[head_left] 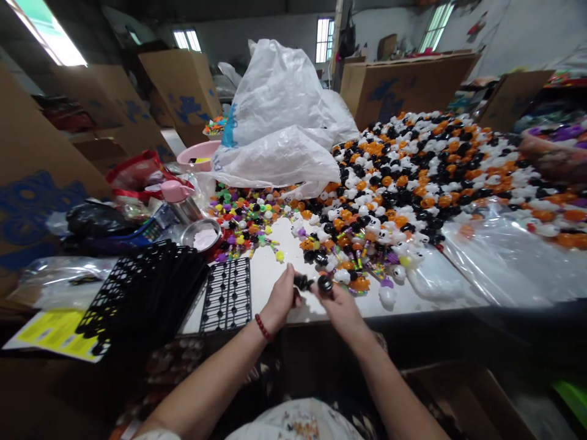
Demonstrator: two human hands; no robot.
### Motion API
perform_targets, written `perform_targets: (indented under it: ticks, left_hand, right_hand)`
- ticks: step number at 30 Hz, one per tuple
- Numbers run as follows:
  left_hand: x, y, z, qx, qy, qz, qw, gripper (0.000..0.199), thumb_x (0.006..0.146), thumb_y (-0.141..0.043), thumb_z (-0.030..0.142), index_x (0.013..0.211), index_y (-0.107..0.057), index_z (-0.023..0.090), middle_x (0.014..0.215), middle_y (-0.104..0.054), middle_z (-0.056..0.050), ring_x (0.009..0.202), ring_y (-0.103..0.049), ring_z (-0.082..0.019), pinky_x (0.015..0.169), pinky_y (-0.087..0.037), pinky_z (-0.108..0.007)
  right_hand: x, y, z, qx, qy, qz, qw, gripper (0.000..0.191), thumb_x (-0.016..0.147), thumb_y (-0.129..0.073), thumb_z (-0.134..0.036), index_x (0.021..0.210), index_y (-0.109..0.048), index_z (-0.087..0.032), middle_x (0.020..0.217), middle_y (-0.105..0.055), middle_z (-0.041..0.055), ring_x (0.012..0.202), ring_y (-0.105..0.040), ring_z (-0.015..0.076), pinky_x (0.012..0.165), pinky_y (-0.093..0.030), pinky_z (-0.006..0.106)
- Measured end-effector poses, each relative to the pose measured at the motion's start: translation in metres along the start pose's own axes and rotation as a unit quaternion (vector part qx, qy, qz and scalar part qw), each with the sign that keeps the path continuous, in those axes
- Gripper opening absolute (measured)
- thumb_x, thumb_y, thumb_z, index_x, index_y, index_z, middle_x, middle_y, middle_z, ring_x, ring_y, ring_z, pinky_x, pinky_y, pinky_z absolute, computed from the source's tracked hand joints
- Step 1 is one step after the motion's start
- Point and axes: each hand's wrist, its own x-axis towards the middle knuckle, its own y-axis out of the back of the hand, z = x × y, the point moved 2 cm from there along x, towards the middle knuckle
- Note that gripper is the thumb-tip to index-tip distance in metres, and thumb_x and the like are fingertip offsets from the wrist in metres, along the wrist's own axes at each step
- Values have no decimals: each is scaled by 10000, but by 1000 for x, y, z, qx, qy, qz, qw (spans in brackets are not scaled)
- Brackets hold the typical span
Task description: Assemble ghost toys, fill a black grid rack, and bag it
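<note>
Both hands are over the near edge of the white table, close together. My left hand (279, 300), with a red bead bracelet at the wrist, is closed on a small black plastic piece (302, 282). Pinched in my right hand (343, 310) is a round, shiny black plastic piece (325, 284). Fingers partly hide both pieces, and I cannot tell whether they touch. Just beyond lies a heap of orange, white and black plastic figures (383, 229), some with ghost-like faces. Left of my hands, a black plastic grid tray (225, 296) lies flat on the table.
A stack of black grid trays (147, 287) stands left, beside a metal bowl (200, 234) and a pink-lidded flask (181, 201). A large white sack (279, 91) rises behind small coloured pieces (243, 223). Clear plastic bags (509, 253) lie right; cardboard boxes (403, 88) stand behind.
</note>
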Motion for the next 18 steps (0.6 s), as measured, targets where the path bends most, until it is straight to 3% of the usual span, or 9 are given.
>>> perform_targets:
  ticks: [2, 4, 6, 8, 11, 14, 16, 18]
  left_hand:
    - [21, 11, 7, 62, -34, 42, 997, 448, 941, -270, 570, 943, -516, 196, 772, -549, -8, 497, -476, -108, 517, -407, -251]
    - [43, 23, 13, 168, -98, 104, 975, 247, 918, -425, 414, 969, -527, 195, 929, -559, -47, 680, -558, -141, 679, -476, -288]
    - [64, 33, 13, 259, -137, 126, 948, 180, 835, -560, 273, 992, -550, 186, 1092, -517, -88, 889, -569, -186, 867, -463, -342]
    - [80, 40, 11, 303, -142, 112, 936, 216, 762, -619, 180, 973, -572, 182, 1160, -472, -98, 975, -551, -207, 955, -424, -370]
    - [89, 46, 10, 321, -134, 90, 933, 140, 731, -590, 113, 853, -583, 182, 1039, -509, -76, 924, -559, -202, 923, -438, -367]
    - [78, 43, 15, 280, -122, 48, 951, 101, 758, -534, 145, 836, -588, 181, 871, -568, -50, 809, -573, -183, 788, -475, -326]
    - [63, 35, 20, 176, -95, -47, 979, 143, 774, -533, 204, 899, -596, 177, 811, -591, -34, 722, -571, -160, 693, -474, -291]
    - [50, 25, 25, 60, -59, -153, 985, 209, 780, -564, 274, 958, -596, 171, 801, -604, -32, 678, -564, -141, 645, -458, -265]
  right_hand:
    - [23, 26, -14, -76, -10, 75, 994, 524, 802, -551, -655, 751, -671, -148, 653, -605, 40, 648, -557, 206, 604, -427, 306]
    - [46, 52, -30, -167, 48, 149, 973, 479, 859, -517, -587, 890, -682, -138, 798, -657, 93, 779, -601, 254, 715, -473, 364]
    - [63, 70, -41, -260, 142, 233, 926, 399, 875, -537, -427, 1089, -648, -109, 1069, -645, 178, 1023, -571, 317, 907, -452, 462]
    - [70, 73, -41, -321, 221, 259, 883, 406, 857, -509, -249, 1218, -592, -82, 1249, -566, 226, 1194, -482, 343, 1039, -372, 531]
    - [62, 50, -24, -321, 301, 167, 882, 493, 831, -397, -83, 1298, -554, -104, 1291, -564, 193, 1240, -482, 291, 1092, -371, 504]
    - [44, 14, -6, -285, 342, 59, 894, 642, 790, -366, -19, 1410, -456, -156, 1395, -514, 129, 1321, -431, 242, 1120, -377, 461]
    - [35, -6, 3, -286, 345, 24, 894, 735, 754, -385, -6, 1467, -383, -182, 1473, -436, 109, 1384, -350, 258, 1130, -363, 485]
    - [32, -17, 8, -291, 335, 27, 896, 774, 743, -401, -10, 1493, -342, -190, 1432, -475, 132, 1352, -395, 289, 1095, -394, 520]
